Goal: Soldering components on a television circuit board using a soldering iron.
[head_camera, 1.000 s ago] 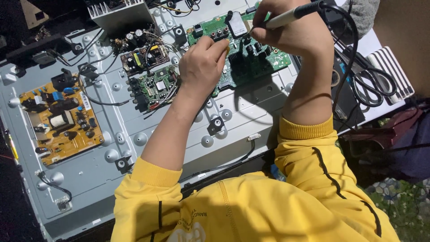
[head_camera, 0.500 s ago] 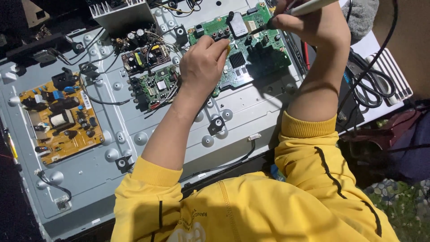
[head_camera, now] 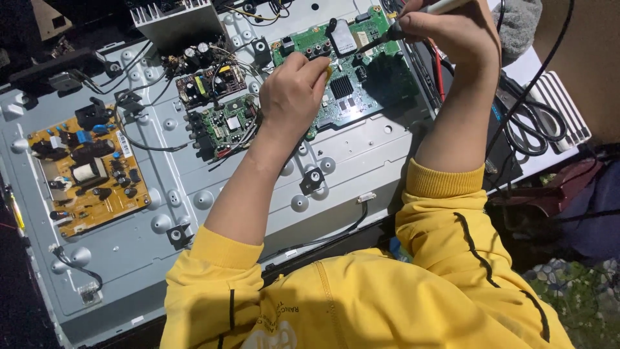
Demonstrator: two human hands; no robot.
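A green main circuit board is mounted at the top middle of a grey metal back panel. My left hand rests on the board's left part, fingers curled with something small and yellow pinched at the fingertips. My right hand is closed around a pen-shaped tool with a dark tip, and the tip points down at the board's upper right area. Both arms wear yellow sleeves.
An orange power board sits at the panel's left. A small green board and a dark board with capacitors lie left of my left hand. A metal heatsink box stands at the top. Black cables coil at the right.
My right hand with the tool has moved up and to the right, lifting off the middle of the green board. My left hand stays nearly where it was.
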